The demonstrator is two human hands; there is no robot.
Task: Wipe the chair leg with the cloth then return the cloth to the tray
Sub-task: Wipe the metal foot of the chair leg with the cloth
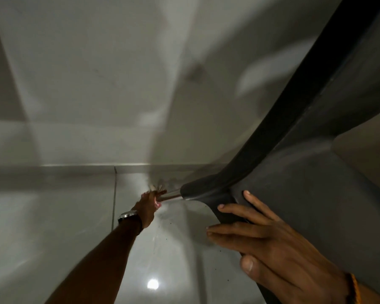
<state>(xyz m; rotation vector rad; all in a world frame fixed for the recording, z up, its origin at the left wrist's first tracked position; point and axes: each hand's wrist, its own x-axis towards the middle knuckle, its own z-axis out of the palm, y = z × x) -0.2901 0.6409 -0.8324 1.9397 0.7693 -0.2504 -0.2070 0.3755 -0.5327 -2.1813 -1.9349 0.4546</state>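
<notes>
Left hand [150,207] stretched far out and low, down by the tiled floor [53,227] near the skirting line of the wall [86,73], fingers closed around a bunched pink cloth [156,204]; only a small, blurred scrap of the fabric visible at the palm's edge. Cloth pressed against a thin reddish-brown chair leg [172,196], at the leg's far, lower end, close to where floor meets wall. Leg running from the fist back toward the dark grey chair [305,194], disappearing under the seat's rounded corner. A wristwatch [129,216] with dark strap and pale face on the left wrist.

Right hand [272,244] much nearer the camera, laid flat on the underside edge of the chair seat, fingers straight and slightly spread, fingertips curling onto the seat's rim, thumb tucked below. Nothing pinched there, just a bracing press against the plastic. An orange thread band [354,288] around the right wrist at the lower right corner of view.

Chair tipped, its dark rim sweeping from upper right down to the middle. Glossy floor showing a round lamp reflection [153,284] and a few dark specks. No tray visible anywhere.
</notes>
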